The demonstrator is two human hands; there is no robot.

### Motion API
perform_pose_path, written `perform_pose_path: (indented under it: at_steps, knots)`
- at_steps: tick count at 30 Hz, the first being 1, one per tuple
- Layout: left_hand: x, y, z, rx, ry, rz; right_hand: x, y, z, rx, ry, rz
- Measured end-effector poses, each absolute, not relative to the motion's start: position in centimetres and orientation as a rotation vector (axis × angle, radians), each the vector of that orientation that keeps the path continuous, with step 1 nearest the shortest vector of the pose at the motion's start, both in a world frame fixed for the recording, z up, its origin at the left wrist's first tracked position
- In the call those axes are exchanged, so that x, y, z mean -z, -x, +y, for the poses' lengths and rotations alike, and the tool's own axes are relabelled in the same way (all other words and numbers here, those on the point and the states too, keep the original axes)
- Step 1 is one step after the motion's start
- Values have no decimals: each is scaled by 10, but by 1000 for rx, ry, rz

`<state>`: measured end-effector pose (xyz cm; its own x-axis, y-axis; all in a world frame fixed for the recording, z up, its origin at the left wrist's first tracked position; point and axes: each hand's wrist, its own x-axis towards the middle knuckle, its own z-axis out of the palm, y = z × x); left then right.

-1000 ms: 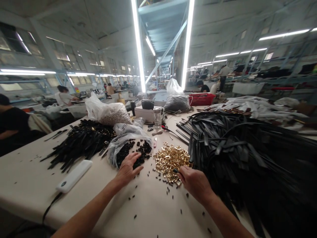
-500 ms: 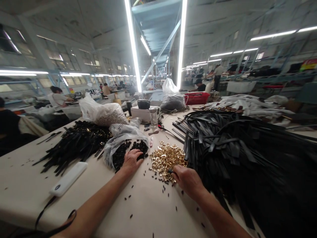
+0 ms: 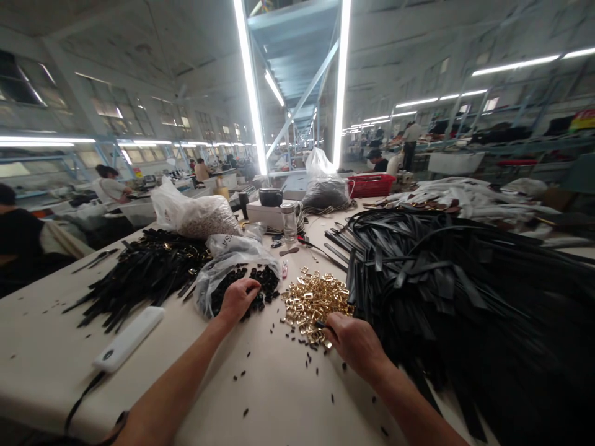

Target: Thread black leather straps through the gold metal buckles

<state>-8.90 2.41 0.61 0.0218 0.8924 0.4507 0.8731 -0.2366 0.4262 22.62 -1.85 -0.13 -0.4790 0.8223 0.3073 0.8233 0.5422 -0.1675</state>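
Observation:
My left hand (image 3: 238, 297) is over the small black loops (image 3: 264, 280) that spill from an open clear plastic bag (image 3: 209, 269). Its fingers are pinched together, and whatever they hold is too small to make out. My right hand (image 3: 353, 337) is closed on a black strap (image 3: 320, 324), whose short end sticks out past the fingertips. That hand sits at the near right edge of a heap of gold buckles (image 3: 313, 297). Right of it lies a large pile of black straps (image 3: 418, 266).
More black straps with buckles (image 3: 144, 266) lie at left, near a white power bank (image 3: 130, 337) with a cable. Behind stand a filled plastic bag (image 3: 199, 214), a glass jar (image 3: 289, 223) and a red basket (image 3: 372, 184). Small black bits dot the table (image 3: 274, 384). Other people work farther off.
My left hand's fingers, spread over the black loops before, have drawn together into a pinch. My right hand stays nearly still, holding the black strap.

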Motion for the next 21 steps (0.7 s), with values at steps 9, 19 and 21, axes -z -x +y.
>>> perform_pose_path:
  at_steps: [9,19,21]
  knots:
    - [-11,38,24,-1389,-1611,1447,6,-224,-19,-47,1408,-2428]
    - [15,-40,0,-1286,-782,875,2,-226,-17,-78,1357,-2306]
    - [20,-44,-2,-1265,-702,850,1,-227,-17,-77,1325,-2245]
